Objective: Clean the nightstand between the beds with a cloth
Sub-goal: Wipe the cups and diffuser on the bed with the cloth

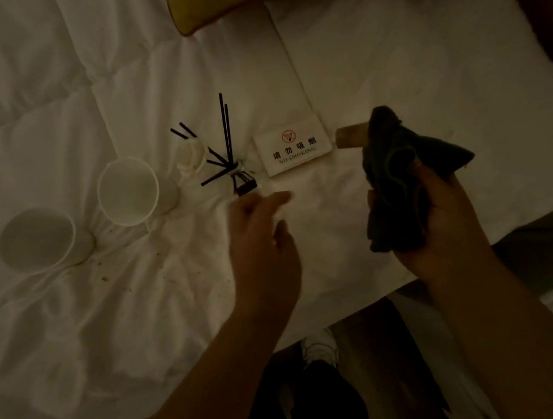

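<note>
A: Cloth [400, 191] first: dark, bunched up, and the right hand [442, 221] has its fingers curled round it, holding it above the white bed [76, 335] near the bed's edge. The nightstand itself isn't in view.

B: And the left hand [261, 242]?

A: Fingers loosely extended, holding nothing, hovering over the sheet just below the reed diffuser [232, 166], which lies tipped with its black sticks fanned out. It's blurred, so whether it touches the sheet I can't tell.

B: So what's the step?

A: My guess is the nightstand's things are parked on the bed. To do it well, I'd pick up the diffuser by its small bottle, not the sticks, and keep it upright so nothing leaks on the linen. There are already crumbs on the sheet near the two white cups [128, 191].

B: Any writing?

A: The small white sign [292, 150] beside the diffuser carries a red no-smoking symbol, the Chinese characters 请勿吸烟, and "NO SMOKING" beneath. Something short and cylindrical [351, 137] pokes out behind the cloth; I can't identify it. A yellow pillow [210, 0] sits at the top.
</note>
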